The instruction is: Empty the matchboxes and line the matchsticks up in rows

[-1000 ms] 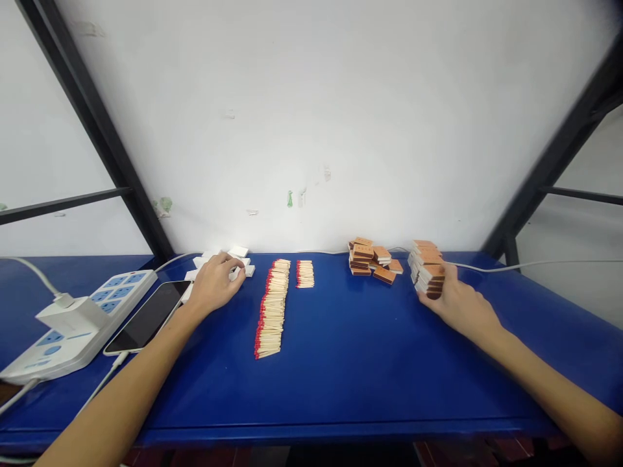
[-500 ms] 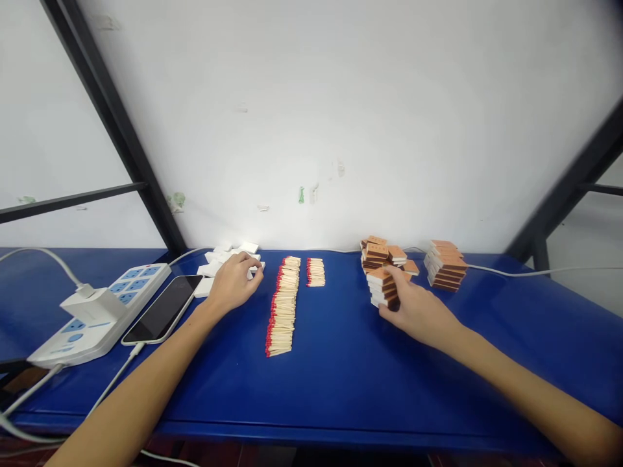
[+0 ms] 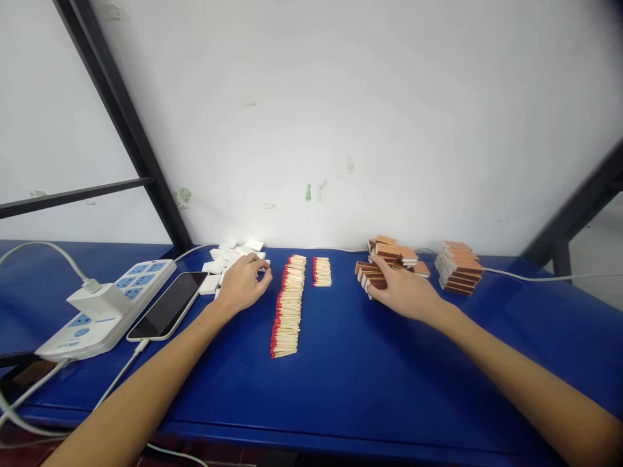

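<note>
A row of several matchboxes (image 3: pixel 365 277), brown with white sides, is under the thumb and fingers of my right hand (image 3: pixel 409 293). They now lean over on their edges at the front of a loose matchbox pile (image 3: pixel 389 250). My left hand (image 3: pixel 244 284) rests beside and partly over a heap of small white boxes (image 3: pixel 215 266), its fingers curled and the thumb apart, with nothing visible between them. Between my hands lie a long row of red-tipped matches (image 3: pixel 287 308) and a shorter row of matches (image 3: pixel 322 272).
A neat stack of matchboxes (image 3: pixel 460 271) stands farther right. On the left are a phone (image 3: pixel 168 308) on a cable and a white power strip (image 3: pixel 146 275) with a charger (image 3: pixel 100 303) plugged in. Behind the blue table (image 3: pixel 341 376) rises a white wall (image 3: pixel 311 117), with dark metal posts either side.
The matchbox stack in my right hand has gone from upright to tipped over on its side, toward the left. My left hand stays by the white boxes. The whole view has shifted slightly.
</note>
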### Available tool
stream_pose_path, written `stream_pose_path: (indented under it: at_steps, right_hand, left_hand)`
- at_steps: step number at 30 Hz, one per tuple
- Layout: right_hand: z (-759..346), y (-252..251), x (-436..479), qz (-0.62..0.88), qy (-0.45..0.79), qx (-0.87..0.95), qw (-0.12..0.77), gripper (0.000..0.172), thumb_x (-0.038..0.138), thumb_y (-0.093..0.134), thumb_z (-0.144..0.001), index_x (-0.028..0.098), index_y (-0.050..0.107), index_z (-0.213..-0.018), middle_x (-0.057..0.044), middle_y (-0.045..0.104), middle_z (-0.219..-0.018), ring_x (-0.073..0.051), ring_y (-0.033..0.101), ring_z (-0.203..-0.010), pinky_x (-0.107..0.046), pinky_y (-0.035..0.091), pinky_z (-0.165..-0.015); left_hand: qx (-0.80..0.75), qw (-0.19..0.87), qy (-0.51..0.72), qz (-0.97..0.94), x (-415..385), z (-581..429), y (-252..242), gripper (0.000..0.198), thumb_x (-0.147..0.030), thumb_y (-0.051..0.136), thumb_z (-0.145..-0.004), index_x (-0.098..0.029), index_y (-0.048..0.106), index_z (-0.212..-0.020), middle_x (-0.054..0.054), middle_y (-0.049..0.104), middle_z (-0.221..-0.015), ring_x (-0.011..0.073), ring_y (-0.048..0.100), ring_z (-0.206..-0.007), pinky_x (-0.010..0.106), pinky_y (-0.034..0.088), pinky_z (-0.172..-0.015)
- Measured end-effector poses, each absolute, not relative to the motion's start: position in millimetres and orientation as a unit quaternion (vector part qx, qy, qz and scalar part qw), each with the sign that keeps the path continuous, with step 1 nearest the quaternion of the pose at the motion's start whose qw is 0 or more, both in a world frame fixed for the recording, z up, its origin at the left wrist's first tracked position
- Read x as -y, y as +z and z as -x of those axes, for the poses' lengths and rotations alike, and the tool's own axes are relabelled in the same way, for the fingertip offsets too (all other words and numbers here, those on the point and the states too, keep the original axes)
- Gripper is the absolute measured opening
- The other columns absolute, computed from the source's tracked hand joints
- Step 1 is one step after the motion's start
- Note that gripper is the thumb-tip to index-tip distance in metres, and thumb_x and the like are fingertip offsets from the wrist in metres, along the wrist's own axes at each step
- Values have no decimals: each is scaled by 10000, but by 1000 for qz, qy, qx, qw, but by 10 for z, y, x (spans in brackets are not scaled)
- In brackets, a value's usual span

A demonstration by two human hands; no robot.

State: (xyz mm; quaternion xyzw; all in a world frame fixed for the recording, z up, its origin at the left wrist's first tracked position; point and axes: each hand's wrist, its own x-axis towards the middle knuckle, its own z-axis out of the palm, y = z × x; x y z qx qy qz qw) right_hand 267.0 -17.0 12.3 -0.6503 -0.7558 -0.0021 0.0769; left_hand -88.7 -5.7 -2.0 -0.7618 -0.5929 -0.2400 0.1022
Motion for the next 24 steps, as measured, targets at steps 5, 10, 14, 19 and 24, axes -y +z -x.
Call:
stream_pose_path:
  at_steps: [5,10,14,19,24]
  right_hand:
    - [-2748,124,419,624,-5,767,146,690,507,516,-899,252,344,-1518,-128,672,-1256,-355,653,-1071,-417,492,-792]
    - [-2707,129,595,490,53,838,236,440,430,494,-949,256,493,-1353,-97,632,-1282,-274,614,-1117,-403,471,-918]
    - [-2619,180,637,441,117,861,226,319,478,480,-972,269,570,-1197,-88,641,-1163,-288,541,-1109,-477,409,-970]
    - [-2480,191,482,382,268,837,286,271,519,445,-982,254,501,-980,-48,599,-1048,-243,493,-988,-424,411,-903]
    - [-2328,94,279,319,356,788,389,236,473,510,-954,253,427,-977,-33,573,-1020,-213,515,-922,-364,429,-823]
  left_hand:
    - [584,112,-269,758,72,860,-7,270,-325,473,-917,-206,711,-874,72,671,-972,248,632,-949,346,474,-768]
    - [551,107,-321,762,107,802,16,244,-310,486,-920,-209,707,-898,61,668,-962,229,630,-923,339,476,-774]
    - [509,86,-345,784,182,727,58,234,-291,484,-928,-197,698,-918,60,659,-940,215,623,-882,337,478,-760]
    - [356,33,-306,883,399,391,240,284,-296,542,-912,-188,637,-1157,70,674,-1020,211,620,-937,337,486,-840]
    - [283,41,-242,927,447,-47,354,371,-414,628,-874,-204,619,-1180,60,690,-990,227,626,-901,351,477,-817]
